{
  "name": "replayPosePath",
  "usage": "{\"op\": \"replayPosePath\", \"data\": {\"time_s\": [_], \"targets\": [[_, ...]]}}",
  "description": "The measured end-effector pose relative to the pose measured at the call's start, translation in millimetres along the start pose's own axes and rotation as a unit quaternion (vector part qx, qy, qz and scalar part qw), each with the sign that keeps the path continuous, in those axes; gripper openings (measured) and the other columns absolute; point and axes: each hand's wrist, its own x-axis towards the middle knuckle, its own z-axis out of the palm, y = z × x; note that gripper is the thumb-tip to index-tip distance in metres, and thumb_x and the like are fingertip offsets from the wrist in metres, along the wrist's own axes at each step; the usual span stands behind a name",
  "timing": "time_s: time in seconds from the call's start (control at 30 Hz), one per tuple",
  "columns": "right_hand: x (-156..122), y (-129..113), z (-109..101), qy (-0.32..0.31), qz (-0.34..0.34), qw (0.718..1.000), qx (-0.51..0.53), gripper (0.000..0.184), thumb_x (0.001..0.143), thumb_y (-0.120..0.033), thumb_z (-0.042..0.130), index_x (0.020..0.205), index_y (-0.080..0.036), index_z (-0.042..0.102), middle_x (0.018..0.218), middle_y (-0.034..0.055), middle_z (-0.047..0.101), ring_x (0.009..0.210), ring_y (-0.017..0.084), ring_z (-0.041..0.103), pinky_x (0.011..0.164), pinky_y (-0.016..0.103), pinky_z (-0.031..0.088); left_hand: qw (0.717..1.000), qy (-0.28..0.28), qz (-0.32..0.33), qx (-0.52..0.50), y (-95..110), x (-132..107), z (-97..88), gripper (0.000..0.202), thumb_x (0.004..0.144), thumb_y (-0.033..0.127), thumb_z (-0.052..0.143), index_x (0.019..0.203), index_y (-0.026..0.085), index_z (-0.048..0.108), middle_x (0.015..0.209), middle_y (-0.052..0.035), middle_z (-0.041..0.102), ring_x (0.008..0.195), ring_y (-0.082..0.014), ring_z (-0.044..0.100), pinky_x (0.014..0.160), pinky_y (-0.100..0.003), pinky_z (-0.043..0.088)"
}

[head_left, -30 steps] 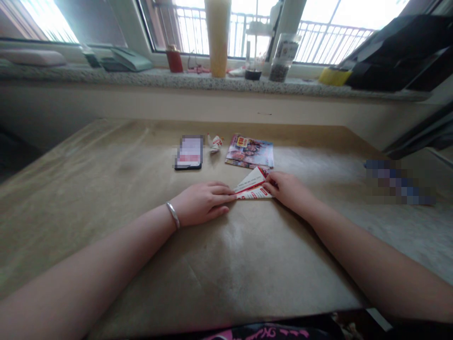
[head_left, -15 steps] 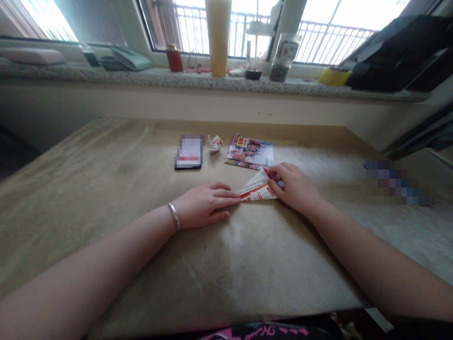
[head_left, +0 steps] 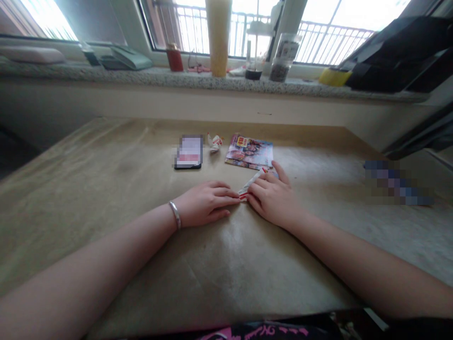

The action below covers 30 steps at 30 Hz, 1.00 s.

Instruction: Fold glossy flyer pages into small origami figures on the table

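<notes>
A folded piece of printed paper [head_left: 252, 184], white with red and orange marks, lies on the table between my hands. My left hand [head_left: 205, 204] rests flat with its fingers stretched out, and the fingertips touch the paper's left corner. Spread over the right part of the paper is my right hand [head_left: 274, 196]; its fingers press down near that same corner, and one finger sticks out toward the leaflets. Much of the paper is hidden under this hand. Just behind it lie the colourful leaflets [head_left: 249, 152].
Farther back on the table [head_left: 141, 264] are a phone [head_left: 191, 152] and a crumpled or folded paper piece [head_left: 214, 143]. A blurred dark object [head_left: 396, 183] is at the right. Bottles and a yellow item [head_left: 334, 76] stand on the windowsill [head_left: 198, 81].
My right hand has slid left along the paper toward my left fingertips and now covers most of it. The left hand has stayed in place.
</notes>
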Motion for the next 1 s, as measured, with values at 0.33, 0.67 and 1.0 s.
{"op": "replayPosePath", "data": {"time_s": [0.33, 0.67, 1.0], "targets": [[6.7, 14.5, 17.4, -0.026, 0.065, 0.992, 0.107, 0.018, 0.087, -0.032, 0.053, 0.076, -0.021, 0.061, 0.083, 0.0036, 0.069, 0.085, 0.021, 0.058, 0.099, 0.041, 0.030, 1.000, 0.020, 0.013, -0.016, -4.5, -1.2, 0.0, 0.031, 0.094, 0.025, 0.044, 0.119, 0.021, 0.062, 0.113, -0.0083, 0.066, 0.106, -0.0201, 0.058, 0.091, -0.036, 0.050], [11.5, 22.3, 27.8, -0.058, 0.100, 0.982, 0.151, 0.017, 0.083, -0.034, 0.061, 0.073, -0.020, 0.062, 0.081, 0.0030, 0.070, 0.084, 0.021, 0.059, 0.085, 0.038, 0.031, 0.999, 0.003, -0.004, 0.051, 5.0, 2.9, -0.3, 0.029, 0.092, 0.026, 0.047, 0.112, 0.016, 0.066, 0.101, -0.0096, 0.067, 0.093, -0.0203, 0.061, 0.081, -0.034, 0.052], [12.8, 20.0, 22.6, -0.070, 0.084, 0.985, 0.136, 0.016, 0.085, -0.032, 0.059, 0.076, -0.020, 0.063, 0.085, 0.0045, 0.071, 0.085, 0.021, 0.060, 0.093, 0.040, 0.031, 0.999, 0.013, -0.006, 0.046, 3.5, 4.6, -1.0, 0.028, 0.093, 0.023, 0.045, 0.111, 0.019, 0.065, 0.101, -0.0074, 0.068, 0.090, -0.0175, 0.061, 0.079, -0.029, 0.051]]}}
